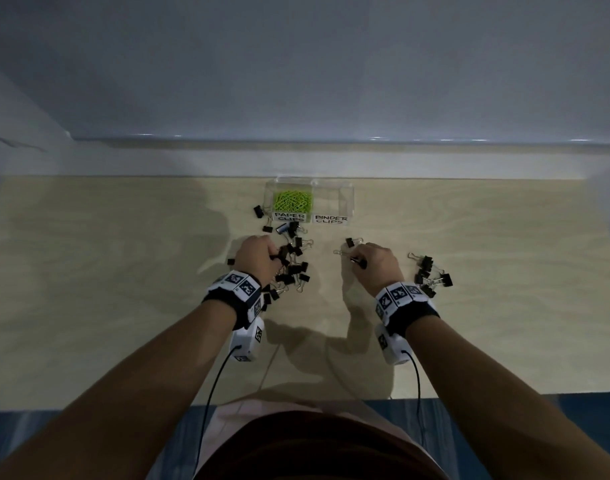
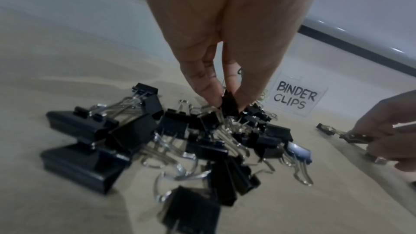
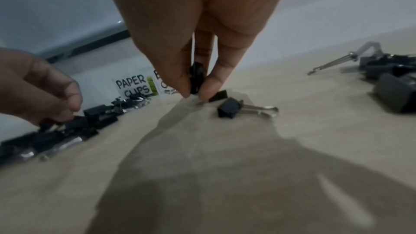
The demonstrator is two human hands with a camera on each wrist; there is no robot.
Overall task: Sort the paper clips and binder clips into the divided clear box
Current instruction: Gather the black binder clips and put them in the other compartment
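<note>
A clear divided box (image 1: 345, 199) stands at the table's far middle, labelled PAPER CLIPS and BINDER CLIPS. Green paper clips (image 1: 292, 201) fill its left compartment; the right one looks bare. My left hand (image 1: 258, 259) pinches a black binder clip (image 2: 229, 105) between thumb and finger at the top of a heap of black binder clips (image 1: 291, 268). My right hand (image 1: 376, 263) pinches another black binder clip (image 3: 197, 79) just above the table. One more binder clip (image 3: 234, 108) lies right beside that hand.
A second cluster of black binder clips (image 1: 430, 277) lies right of my right wrist. A few stray binder clips (image 1: 262, 218) sit left of the box. A pale wall ledge (image 1: 331, 161) runs behind the box. The table's near edge (image 1: 296, 400) is by my body.
</note>
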